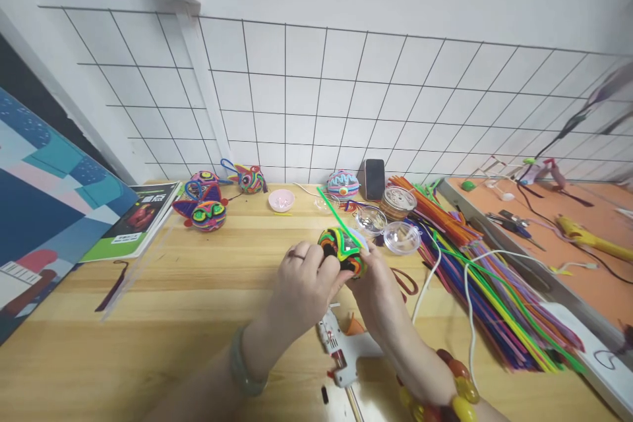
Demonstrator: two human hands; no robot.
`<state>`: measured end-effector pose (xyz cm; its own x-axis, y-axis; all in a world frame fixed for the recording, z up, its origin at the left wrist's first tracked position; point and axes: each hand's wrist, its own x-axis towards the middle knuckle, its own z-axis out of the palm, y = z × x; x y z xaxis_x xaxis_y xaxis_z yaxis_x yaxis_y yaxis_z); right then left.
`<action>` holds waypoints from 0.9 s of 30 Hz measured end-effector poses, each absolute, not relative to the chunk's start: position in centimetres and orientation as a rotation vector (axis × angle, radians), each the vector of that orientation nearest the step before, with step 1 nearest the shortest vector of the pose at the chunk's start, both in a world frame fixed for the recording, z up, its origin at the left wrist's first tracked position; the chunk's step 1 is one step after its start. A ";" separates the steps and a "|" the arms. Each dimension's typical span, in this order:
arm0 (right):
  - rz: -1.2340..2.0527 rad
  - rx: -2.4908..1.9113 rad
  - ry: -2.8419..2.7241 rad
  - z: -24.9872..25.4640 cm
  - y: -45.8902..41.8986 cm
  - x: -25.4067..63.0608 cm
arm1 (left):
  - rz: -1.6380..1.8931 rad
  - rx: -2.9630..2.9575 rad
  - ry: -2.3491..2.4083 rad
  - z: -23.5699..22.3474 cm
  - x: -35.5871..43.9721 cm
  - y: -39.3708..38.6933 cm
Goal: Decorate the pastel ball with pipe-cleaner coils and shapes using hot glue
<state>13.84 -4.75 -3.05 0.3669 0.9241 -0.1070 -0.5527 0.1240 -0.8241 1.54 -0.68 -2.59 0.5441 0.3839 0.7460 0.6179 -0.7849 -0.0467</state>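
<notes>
Between both hands, above the wooden table, is a round ornament covered in black, orange, yellow and green pipe cleaner. My left hand grips its left side, fingers curled. My right hand pinches its right side with the thumb in front. A green pipe cleaner runs from the ornament's front up and to the left, its far end free. Beneath my hands lies a white hot glue gun, partly hidden by my right forearm. A small black piece lies beside it.
Finished ornaments sit at the back left near a magazine. A pink bowl, a striped ornament, a phone and clear cups stand along the back. Bundled pipe cleaners and a white cable spread right.
</notes>
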 end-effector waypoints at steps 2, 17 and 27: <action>1.151 -0.932 -0.485 -3.2 -4.8 13.8 | -1.072 -2.464 -0.774 -2.6 1.4 -0.4; 1.214 -0.962 -0.378 -3.2 -4.4 16.4 | -1.917 -2.227 -1.319 -1.4 -3.4 3.9; 1.336 -0.790 -0.339 -1.3 -4.7 19.5 | -1.926 -1.856 -1.784 -1.6 -8.3 8.3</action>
